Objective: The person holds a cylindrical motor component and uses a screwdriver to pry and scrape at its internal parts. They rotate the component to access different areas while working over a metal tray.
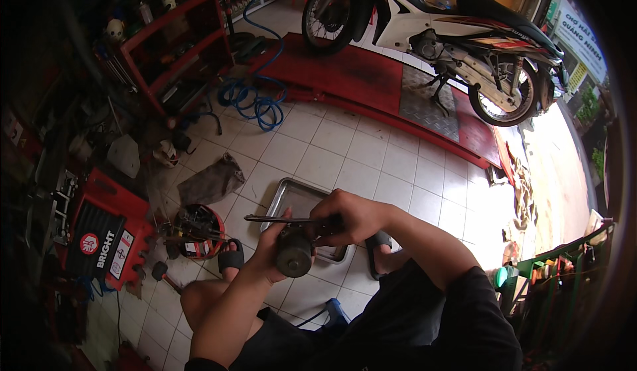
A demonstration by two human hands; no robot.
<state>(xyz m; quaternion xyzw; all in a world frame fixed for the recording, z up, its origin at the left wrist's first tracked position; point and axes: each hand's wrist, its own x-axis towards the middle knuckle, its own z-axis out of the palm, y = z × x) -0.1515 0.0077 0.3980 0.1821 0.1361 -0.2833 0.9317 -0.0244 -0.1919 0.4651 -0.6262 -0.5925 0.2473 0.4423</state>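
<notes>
My left hand (271,248) is wrapped round a dark grey cylindrical metal part (294,259), which looks like a small motor with a round end cap. This part is held up above a shallow metal tray (282,195) on the floor, its round end towards me. Closed over the far side of the part, my right hand (338,215) grips a long slim metal tool (272,220). The tool lies level across the top of the part, its thin end pointing left past my left hand. The tool's other end is hidden in my right fingers.
A red tub of tools (199,228) stands left of the tray, near a hammer (162,275) and a grey cloth (213,180). Farther off, a motorcycle (458,46) rests on a red lift platform (332,72). A blue coiled hose (255,102) lies beside a red shelf cart (176,53).
</notes>
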